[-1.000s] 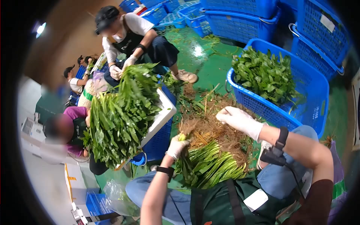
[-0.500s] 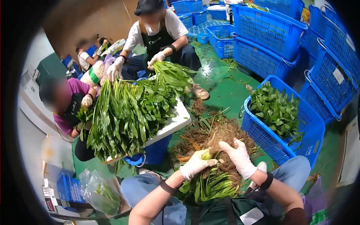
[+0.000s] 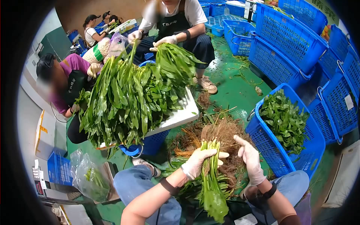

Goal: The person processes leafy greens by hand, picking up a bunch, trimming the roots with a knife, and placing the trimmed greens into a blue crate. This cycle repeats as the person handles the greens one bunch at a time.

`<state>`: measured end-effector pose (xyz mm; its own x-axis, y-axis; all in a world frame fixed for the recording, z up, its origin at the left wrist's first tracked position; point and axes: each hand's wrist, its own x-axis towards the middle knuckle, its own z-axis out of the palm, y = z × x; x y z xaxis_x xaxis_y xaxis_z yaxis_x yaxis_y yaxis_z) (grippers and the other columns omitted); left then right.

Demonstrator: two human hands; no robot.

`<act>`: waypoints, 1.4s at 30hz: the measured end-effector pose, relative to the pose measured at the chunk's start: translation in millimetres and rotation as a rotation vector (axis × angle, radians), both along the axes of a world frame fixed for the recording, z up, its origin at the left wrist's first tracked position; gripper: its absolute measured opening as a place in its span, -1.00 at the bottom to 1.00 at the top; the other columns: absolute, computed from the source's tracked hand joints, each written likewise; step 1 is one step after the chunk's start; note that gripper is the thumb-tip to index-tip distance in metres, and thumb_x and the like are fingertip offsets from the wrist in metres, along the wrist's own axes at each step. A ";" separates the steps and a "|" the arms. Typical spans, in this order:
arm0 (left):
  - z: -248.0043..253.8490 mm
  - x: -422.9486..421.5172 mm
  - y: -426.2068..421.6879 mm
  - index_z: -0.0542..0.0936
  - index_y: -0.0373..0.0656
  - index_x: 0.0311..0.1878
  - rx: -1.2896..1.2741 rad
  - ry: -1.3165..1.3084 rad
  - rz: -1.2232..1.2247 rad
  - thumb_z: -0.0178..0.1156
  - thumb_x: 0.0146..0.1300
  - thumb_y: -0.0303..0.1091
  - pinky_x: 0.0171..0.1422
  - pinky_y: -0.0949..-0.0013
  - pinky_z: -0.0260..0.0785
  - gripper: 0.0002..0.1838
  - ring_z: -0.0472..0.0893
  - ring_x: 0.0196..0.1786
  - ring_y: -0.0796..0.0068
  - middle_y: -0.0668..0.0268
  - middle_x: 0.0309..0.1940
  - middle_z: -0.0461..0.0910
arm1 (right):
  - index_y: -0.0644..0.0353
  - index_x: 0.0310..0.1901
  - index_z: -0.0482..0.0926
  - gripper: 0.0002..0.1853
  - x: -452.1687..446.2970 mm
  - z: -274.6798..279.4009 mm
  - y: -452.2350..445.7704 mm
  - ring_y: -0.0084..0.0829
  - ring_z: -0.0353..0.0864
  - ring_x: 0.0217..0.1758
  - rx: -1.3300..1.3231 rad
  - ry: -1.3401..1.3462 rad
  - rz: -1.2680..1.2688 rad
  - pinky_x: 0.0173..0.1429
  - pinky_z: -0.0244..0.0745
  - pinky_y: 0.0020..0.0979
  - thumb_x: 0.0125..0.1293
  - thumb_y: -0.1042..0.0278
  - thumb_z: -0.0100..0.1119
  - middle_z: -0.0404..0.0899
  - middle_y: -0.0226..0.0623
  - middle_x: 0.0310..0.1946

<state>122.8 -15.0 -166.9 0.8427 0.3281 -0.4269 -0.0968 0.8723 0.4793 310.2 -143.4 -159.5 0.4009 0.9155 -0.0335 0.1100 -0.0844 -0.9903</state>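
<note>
In the middle of the head view my left hand (image 3: 197, 162), in a white glove, is closed round a bunch of long-leaved greens (image 3: 212, 187). The cut-looking pale stem ends point up and away from me, and the leaf tips hang toward my lap. My gloved right hand (image 3: 252, 165) is apart from the bunch on its right, fingers spread and holding nothing. Beyond both hands lies a heap of brown stringy roots (image 3: 223, 133) on the floor. More greens (image 3: 183, 189) lie below my left hand, partly hidden by it.
A blue crate (image 3: 287, 159) with leafy greens (image 3: 284, 123) stands at my right. A white foam board (image 3: 180, 116) bears a large pile of greens (image 3: 120, 101), which a co-worker (image 3: 176, 22) handles. Stacked blue crates (image 3: 288, 33) rise behind; a plastic bag (image 3: 88, 176) sits at left.
The bunch in my left hand has swung upright, its leaves now toward me. My right hand has come away from the root end and opened. The head view has shifted slightly.
</note>
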 end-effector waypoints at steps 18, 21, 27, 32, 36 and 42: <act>4.6 5.8 -12.2 0.52 -0.29 0.03 0.175 0.103 -0.093 0.26 0.23 -0.44 -0.35 0.51 0.57 -0.69 0.67 -0.39 0.47 0.11 -0.22 0.69 | 0.49 0.16 0.39 -0.54 -7.1 -13.2 -9.1 -0.73 0.27 -0.37 -0.126 0.311 0.080 -0.29 0.24 -0.62 0.34 0.36 0.21 0.36 -0.56 -0.43; 5.2 5.5 -15.6 0.52 -0.29 0.02 0.105 0.137 -0.100 0.25 0.23 -0.42 -0.39 0.54 0.53 -0.69 0.64 -0.44 0.50 0.13 -0.24 0.69 | 0.48 0.13 0.40 -0.57 -7.9 -8.4 -10.4 -0.74 0.23 -0.38 -0.097 0.207 0.057 -0.32 0.21 -0.61 0.34 0.39 0.21 0.32 -0.58 -0.45; 1.8 0.8 -16.3 0.49 -0.27 0.04 0.068 0.051 -0.125 0.26 0.21 -0.38 -0.46 0.54 0.47 -0.65 0.60 -0.49 0.50 0.09 -0.23 0.68 | 0.28 0.22 0.45 -0.59 32.3 -51.8 -5.4 -0.79 0.21 -0.54 -0.231 0.546 -0.036 -0.53 0.15 -0.68 0.45 0.21 0.03 0.36 -0.66 -0.49; 20.8 -6.8 -15.5 0.49 -0.22 0.04 0.031 0.010 -0.075 0.29 0.20 -0.41 -0.44 0.49 0.47 -0.66 0.59 -0.49 0.48 0.19 -0.26 0.65 | 0.17 0.23 0.47 -0.54 26.9 -27.9 -12.8 -0.79 0.13 -0.58 -0.312 0.425 -0.087 -0.55 0.04 -0.68 0.46 0.04 0.01 0.33 -0.66 -0.53; 0.2 -6.5 -23.5 0.49 -0.24 0.06 0.076 0.090 -0.129 0.29 0.21 -0.42 -0.32 0.41 0.56 -0.64 0.64 -0.41 0.41 0.17 -0.18 0.64 | 0.30 -0.01 0.53 -0.60 -7.8 -11.0 -6.9 -0.79 0.28 -0.43 -0.062 0.122 -0.017 -0.33 0.25 -0.65 0.24 0.22 0.36 0.42 -0.60 -0.47; 11.4 6.1 -31.4 0.43 -0.27 0.18 -0.001 0.115 -0.116 0.26 0.23 -0.42 -0.11 0.21 0.62 -0.55 0.69 -0.27 0.27 0.01 -0.03 0.63 | 0.28 -0.17 0.59 -0.83 -18.6 10.8 1.3 -0.72 0.45 -0.35 -0.037 0.348 -0.192 -0.20 0.39 -0.59 0.26 0.41 0.32 0.58 -0.54 -0.38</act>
<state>128.9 -46.4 -155.5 0.8203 0.2314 -0.5230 0.0597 0.8748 0.4807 291.6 -142.1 -148.6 0.5235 0.8206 -0.2293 -0.2533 -0.1071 -0.9614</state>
